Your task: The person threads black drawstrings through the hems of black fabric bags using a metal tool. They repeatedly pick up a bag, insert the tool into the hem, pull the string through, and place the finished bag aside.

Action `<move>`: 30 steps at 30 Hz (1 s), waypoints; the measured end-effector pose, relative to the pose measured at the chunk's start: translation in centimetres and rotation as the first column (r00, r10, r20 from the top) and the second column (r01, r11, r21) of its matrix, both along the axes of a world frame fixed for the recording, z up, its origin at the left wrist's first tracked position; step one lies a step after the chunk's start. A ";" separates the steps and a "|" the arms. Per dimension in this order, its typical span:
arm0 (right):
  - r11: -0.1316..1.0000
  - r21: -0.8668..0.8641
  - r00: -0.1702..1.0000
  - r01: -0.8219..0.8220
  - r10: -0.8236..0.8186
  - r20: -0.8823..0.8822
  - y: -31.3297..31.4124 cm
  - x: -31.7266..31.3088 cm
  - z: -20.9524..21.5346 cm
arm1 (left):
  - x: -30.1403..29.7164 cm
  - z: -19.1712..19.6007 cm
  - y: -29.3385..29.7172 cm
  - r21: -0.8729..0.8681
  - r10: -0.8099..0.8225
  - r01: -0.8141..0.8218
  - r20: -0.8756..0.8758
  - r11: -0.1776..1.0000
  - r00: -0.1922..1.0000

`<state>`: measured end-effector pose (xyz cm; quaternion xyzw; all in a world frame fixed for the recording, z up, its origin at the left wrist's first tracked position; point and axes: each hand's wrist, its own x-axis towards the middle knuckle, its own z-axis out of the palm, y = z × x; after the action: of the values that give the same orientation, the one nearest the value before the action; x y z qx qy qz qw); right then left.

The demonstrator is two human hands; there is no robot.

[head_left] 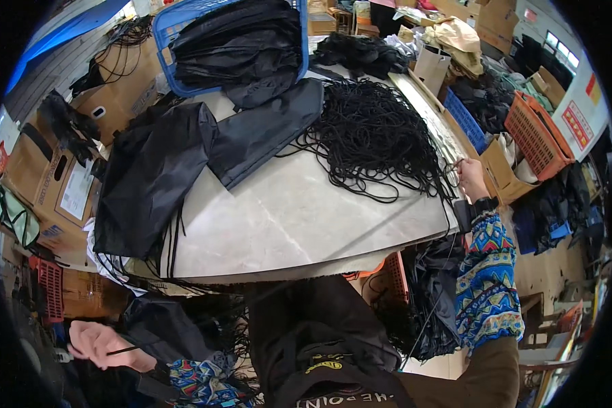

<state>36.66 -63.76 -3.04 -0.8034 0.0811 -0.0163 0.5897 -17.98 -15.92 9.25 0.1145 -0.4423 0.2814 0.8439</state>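
Note:
A large tangled heap of black cords [381, 132] lies on the right of the pale tabletop [272, 211]. At the table's right edge, my right hand [474, 179] is closed in a pinch on a thin black cord beside that heap. Low on the left, off the table, is my left hand [102, 344]. Its fingers are curled and slightly blurred, and a short length of black cord shows at the palm. Black fabric bags [153, 173] lie flat on the table's left, one with cords hanging over the front edge. Another flat black fabric piece [268, 136] overlaps them.
A blue plastic basket [162, 58] full of black fabric stands at the table's far side. Cardboard boxes [61, 183] crowd the left. An orange crate [534, 136] and a blue crate [464, 121] stand right. Black fabric [435, 292] hangs below the table's right corner.

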 end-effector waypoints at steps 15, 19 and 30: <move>0.276 0.207 0.245 -0.939 0.956 -0.162 19.0 -24.6 11.5 | 16.4 -4.5 -11.3 0.851 0.769 0.327 -0.516 0.411 0.377; 0.404 0.067 0.379 -0.912 0.896 -0.230 17.6 -24.3 12.1 | 13.7 -5.8 -9.3 0.825 0.753 0.270 -0.565 0.497 0.339; 0.389 -0.245 0.409 -0.888 0.912 -0.030 19.1 -26.2 12.2 | 16.3 -5.6 -12.2 0.975 0.921 0.042 -0.218 0.217 0.321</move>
<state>10.47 -44.66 9.12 -0.7771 -0.4013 0.2526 0.4138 -1.63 -28.11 3.68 0.7950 0.0096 0.1901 0.5760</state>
